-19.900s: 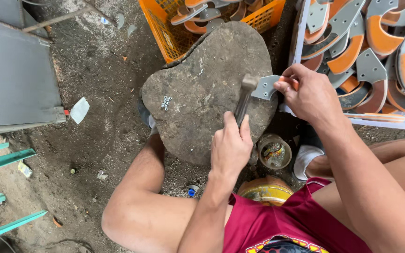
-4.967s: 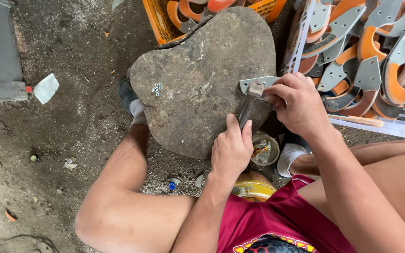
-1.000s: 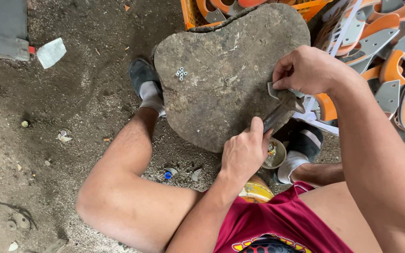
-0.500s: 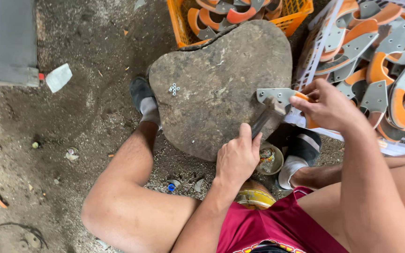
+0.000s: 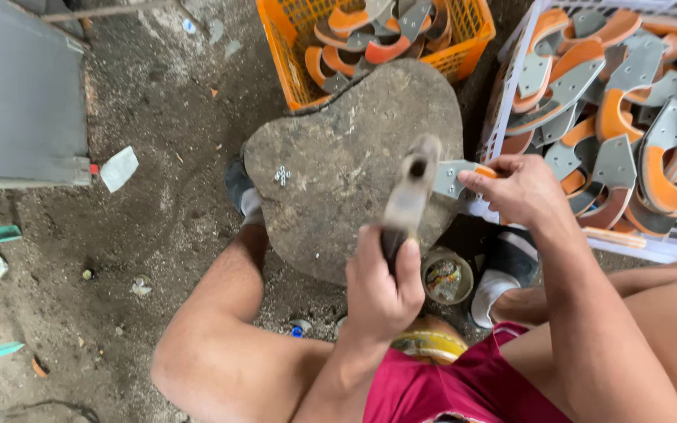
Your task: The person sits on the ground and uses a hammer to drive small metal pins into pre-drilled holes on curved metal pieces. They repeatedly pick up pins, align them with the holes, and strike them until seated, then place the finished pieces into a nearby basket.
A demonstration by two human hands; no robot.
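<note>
A large flat stone [image 5: 331, 180] lies on the dirt floor between my legs. My left hand [image 5: 381, 286] grips the handle of a hammer [image 5: 410, 188], whose blurred head is raised over the stone's right side. My right hand [image 5: 523, 188] pinches a grey metal piece with an orange part [image 5: 450, 177] and holds it flat on the stone's right edge, just beside the hammer head. A small cluster of rivets [image 5: 281, 175] sits on the left part of the stone.
An orange crate [image 5: 291, 47] of grey-and-orange pieces stands behind the stone. A white crate [image 5: 503, 102] with many more stands at the right. A small tin can [image 5: 447, 276] sits by my feet. A grey box [image 5: 17, 102] and a paper scrap [image 5: 119, 168] lie at left.
The hammer has swung up from low beside the stone to above it. My right hand still holds the metal piece on the stone's right edge. The camera shifted slightly.
</note>
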